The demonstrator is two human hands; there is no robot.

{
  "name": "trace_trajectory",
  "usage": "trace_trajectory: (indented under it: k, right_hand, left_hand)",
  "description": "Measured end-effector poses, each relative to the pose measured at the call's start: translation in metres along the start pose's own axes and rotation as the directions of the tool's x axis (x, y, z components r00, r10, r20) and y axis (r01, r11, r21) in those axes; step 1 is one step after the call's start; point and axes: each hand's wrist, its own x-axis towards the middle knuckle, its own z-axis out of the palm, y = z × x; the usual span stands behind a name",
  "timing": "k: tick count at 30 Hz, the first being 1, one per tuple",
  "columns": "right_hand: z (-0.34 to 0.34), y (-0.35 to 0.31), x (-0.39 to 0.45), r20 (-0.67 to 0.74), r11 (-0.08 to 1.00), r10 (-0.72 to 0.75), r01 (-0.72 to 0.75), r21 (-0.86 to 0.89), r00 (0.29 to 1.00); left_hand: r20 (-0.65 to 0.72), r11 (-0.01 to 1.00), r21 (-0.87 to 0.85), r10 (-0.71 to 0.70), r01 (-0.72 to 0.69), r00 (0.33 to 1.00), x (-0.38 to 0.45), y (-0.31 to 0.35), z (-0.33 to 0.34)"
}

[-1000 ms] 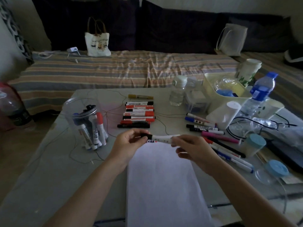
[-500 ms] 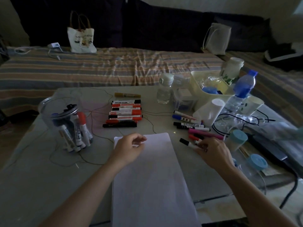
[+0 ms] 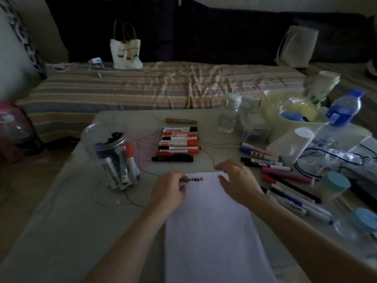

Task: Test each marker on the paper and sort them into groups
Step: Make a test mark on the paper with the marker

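While your left hand (image 3: 169, 190) pinches a white marker (image 3: 193, 179) by its end, laying it across the top of the paper (image 3: 212, 231), your right hand (image 3: 237, 180) hovers over that edge with fingers spread, holding nothing, likely ready to uncap. Beyond, the sorted row (image 3: 178, 144) lies mid-worktop, another group (image 3: 285, 180) lies right, and untested markers stand in the jar (image 3: 114, 158), left.

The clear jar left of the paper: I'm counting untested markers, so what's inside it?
The clear jar holds several upright markers: one red-capped, some white-barrelled, dark caps on top. Overlap and blur hide the exact number.
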Motion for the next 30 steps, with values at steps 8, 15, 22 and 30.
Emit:
trace_trajectory:
  k: [8,15,22,30]
  right_hand:
    - [0.061,-0.08,0.08,0.08,0.983,-0.11,0.121,-0.138,0.991]
    - [0.067,-0.081,0.077,0.117,0.957,-0.013,0.046,-0.287,0.993]
    - [0.017,-0.08,0.057,0.079,0.923,0.171,-0.187,0.337,0.982]
    - [-0.032,-0.056,-0.006,0.407,0.243,0.352,-0.502,0.83,0.843]
  left_hand:
    - [0.034,0.994,-0.055,0.091,-0.089,0.995,-0.003,-0.046,-0.011]
    - [0.016,0.991,-0.092,0.103,-0.101,0.995,-0.006,-0.051,-0.015]
    - [-0.084,0.97,-0.236,0.039,-0.057,0.996,-0.004,-0.036,-0.021]
    - [0.246,0.621,-0.755,-0.029,0.211,0.969,-0.008,0.017,-0.033]
